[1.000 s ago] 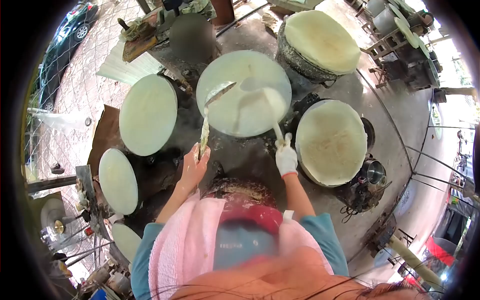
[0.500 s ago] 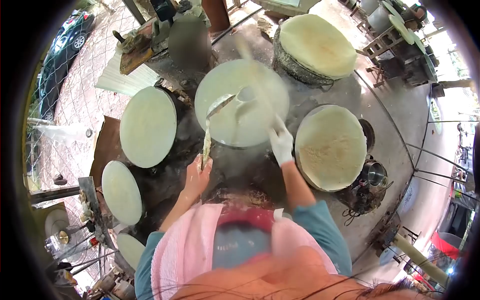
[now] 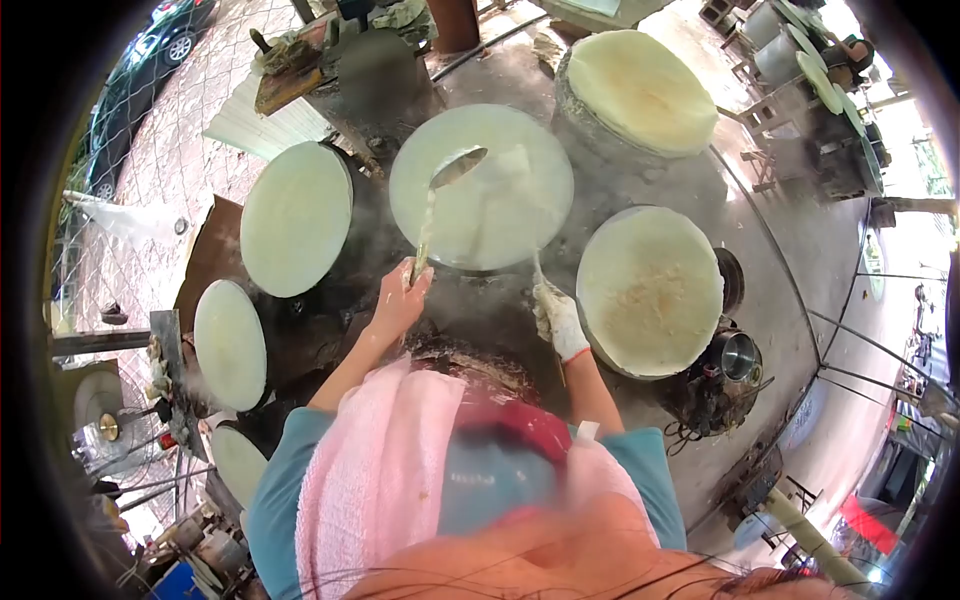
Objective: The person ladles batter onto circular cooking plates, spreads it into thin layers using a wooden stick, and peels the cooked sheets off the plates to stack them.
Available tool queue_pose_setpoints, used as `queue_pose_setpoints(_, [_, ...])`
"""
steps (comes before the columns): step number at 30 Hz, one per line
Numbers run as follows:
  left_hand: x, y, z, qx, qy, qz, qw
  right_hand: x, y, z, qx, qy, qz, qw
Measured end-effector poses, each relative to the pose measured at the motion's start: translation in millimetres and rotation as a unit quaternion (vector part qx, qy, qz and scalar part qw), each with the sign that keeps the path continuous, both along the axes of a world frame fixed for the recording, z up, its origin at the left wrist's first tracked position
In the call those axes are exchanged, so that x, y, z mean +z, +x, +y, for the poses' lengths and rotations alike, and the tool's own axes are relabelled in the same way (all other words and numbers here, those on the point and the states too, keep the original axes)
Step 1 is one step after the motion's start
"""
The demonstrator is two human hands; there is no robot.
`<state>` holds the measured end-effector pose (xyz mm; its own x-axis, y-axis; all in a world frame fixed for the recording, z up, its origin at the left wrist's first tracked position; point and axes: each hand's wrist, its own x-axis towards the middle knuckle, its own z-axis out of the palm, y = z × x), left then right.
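Note:
My bare left hand [image 3: 405, 288] is closed around the handle of a ladle [image 3: 459, 168], whose batter-coated bowl is tilted over a round steaming surface [image 3: 520, 215] spread with white batter. On the right, my right hand [image 3: 560, 318] in a white glove is closed on a thin stick [image 3: 538, 268] near the surface's front edge. Part of the stick is hidden by the glove. Just right of that hand stands a round tray [image 3: 650, 325] covered by a pale sheet with a brownish middle.
Further round pale discs [image 3: 297, 220] stand at my left, one smaller disc [image 3: 231, 345] below. A thick round stack [image 3: 640, 95] sits at the back right. A metal pot [image 3: 738, 352] lies to the right, and a wire fence [image 3: 140, 200] runs along the left. Steam drifts around.
My right hand has drawn back toward me, bringing the stick off the round surface. The ladle's bowl has shifted slightly up and right. My head view has tilted a little.

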<state>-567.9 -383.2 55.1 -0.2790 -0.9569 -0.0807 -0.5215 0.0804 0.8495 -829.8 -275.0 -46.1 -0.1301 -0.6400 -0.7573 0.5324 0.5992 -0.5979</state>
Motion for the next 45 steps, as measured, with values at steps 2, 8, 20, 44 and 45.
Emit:
queue_pose_setpoints(2, [-5.3, 0.4, -7.9, -0.011, 0.015, -0.007, 1.000, 8.4, -0.4, -5.3, 0.037, -0.003, 0.019, 0.999])
queue_pose_setpoints(8, [-79.6, 5.3, -79.8, -0.147, -0.086, -0.035, 0.985, 3.6, -12.5, -32.4, 0.022, -0.013, 0.091, 0.995])
queue_pose_setpoints(20, [-85.3, -41.0, -171.5, -0.085, 0.366, 0.146, 0.915, -24.6, 170.9, 5.9, -0.186, -0.030, 0.105, 0.976])
queue_pose_setpoints(44, [4.6, 90.2, -195.7, -0.171, 0.521, 0.458, 0.700, -25.2, 173.8, -39.8, -0.044, -0.133, 0.241, 0.960])
queue_pose_setpoints(45, [1.9, 86.3, -207.7, -0.180, 0.639, 0.529, 0.529, -26.3, 169.4, -32.5, -0.080, -0.110, 0.257, 0.957])
